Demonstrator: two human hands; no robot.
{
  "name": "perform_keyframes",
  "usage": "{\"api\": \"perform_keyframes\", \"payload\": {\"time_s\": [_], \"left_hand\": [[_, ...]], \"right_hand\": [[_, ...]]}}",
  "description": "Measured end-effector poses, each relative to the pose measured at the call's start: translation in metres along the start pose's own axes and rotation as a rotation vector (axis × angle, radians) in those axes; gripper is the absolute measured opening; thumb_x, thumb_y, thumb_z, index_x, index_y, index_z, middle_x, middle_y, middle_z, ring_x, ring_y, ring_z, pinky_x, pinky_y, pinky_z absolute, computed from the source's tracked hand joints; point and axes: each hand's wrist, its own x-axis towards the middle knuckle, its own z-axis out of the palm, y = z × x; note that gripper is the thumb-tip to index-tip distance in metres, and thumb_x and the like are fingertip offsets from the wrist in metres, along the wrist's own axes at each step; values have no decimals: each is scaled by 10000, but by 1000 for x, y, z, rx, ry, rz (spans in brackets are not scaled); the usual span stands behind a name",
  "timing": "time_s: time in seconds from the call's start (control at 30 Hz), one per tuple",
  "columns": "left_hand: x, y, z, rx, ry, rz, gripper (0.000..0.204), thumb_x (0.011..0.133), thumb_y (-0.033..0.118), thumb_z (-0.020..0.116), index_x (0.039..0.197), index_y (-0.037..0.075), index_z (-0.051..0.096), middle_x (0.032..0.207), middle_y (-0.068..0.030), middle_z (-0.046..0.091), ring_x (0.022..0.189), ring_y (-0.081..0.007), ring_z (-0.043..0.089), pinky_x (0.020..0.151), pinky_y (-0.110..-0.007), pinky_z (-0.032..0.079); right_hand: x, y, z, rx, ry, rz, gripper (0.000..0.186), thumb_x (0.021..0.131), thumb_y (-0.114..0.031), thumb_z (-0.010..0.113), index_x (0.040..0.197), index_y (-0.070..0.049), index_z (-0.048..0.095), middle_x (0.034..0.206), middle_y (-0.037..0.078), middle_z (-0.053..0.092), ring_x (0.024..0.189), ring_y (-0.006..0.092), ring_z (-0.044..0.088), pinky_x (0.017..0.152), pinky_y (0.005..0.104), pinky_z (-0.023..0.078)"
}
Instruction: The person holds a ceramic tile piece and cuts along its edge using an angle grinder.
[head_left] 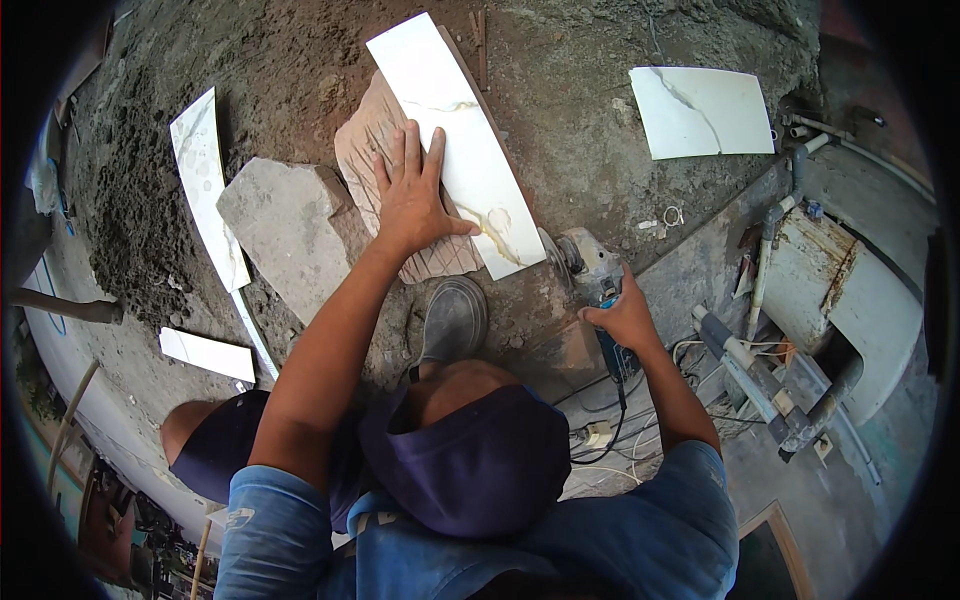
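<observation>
My left hand (pixel 412 205) lies flat with its fingers spread, partly on a long white marble-patterned tile (pixel 455 140) and partly on the scored reddish stone slab (pixel 362 145) under it. My right hand (pixel 625 315) is wrapped round the blue body of an angle grinder (pixel 598 265). The grinder's grey head and disc side are close to the tile's near right corner; whether the disc touches the tile cannot be made out. A dark cord runs from the grinder's rear toward me.
A rough grey stone slab (pixel 285 225) lies left of the tile. Other white tile pieces lie on the dirt: a long one (pixel 208 180), a small one (pixel 207 354) and a wide one (pixel 703 113). My grey shoe (pixel 454 320) stands near the tile. Pipes (pixel 770 250) and a stained white basin (pixel 850 310) are at right.
</observation>
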Motion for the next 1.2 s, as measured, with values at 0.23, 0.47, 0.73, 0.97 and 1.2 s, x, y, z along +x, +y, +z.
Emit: {"api": "perform_keyframes", "payload": {"time_s": [0.23, 0.47, 0.73, 0.97, 1.2], "left_hand": [[0, -1, 0, -13, 14, 4, 1454, 426, 552, 918, 1572, 149, 120, 1621, -225, 7, 1506, -384, -8, 1178, -597, -9], [0, 0, -2, -24, -4, -6, 1451, 427, 546, 920, 1572, 145, 125, 1622, -224, 3, 1506, -383, -3, 1176, -603, -3], [0, 1, -6, -37, -35, -15, 1446, 437, 505, 931, 1572, 146, 110, 1620, -225, 4, 1507, -378, -17, 1181, -589, 1], [1, 1, -7, -39, -48, -23, 1445, 435, 500, 932, 1572, 148, 113, 1622, -220, -1, 1507, -379, -11, 1181, -591, 5], [1, -1, -5, -40, -42, -22, 1445, 433, 542, 925, 1573, 159, 123, 1627, -200, 3, 1507, -377, 0, 1183, -594, 9]], "right_hand": [[7, -8, -1, 55, -11, -38, 1015, 604, -162, 846, 1434, 76, 314, 1267, 210, 591, 1161, 280, 583, 1018, 341, 423], [15, -21, -4, 108, -35, -44, 966, 604, -160, 846, 1411, 57, 361, 1258, 192, 596, 1153, 265, 581, 1016, 339, 421], [25, -28, -5, 98, -22, -57, 953, 598, -172, 851, 1395, 49, 376, 1263, 182, 590, 1158, 265, 573, 1023, 347, 415], [35, -39, -6, 89, -32, -75, 967, 592, -171, 863, 1391, 61, 370, 1275, 189, 579, 1169, 274, 564, 1020, 353, 418], [45, -50, -6, 68, -30, -79, 956, 603, -180, 852, 1391, 62, 368, 1247, 195, 591, 1152, 280, 579, 1006, 359, 432]]}}
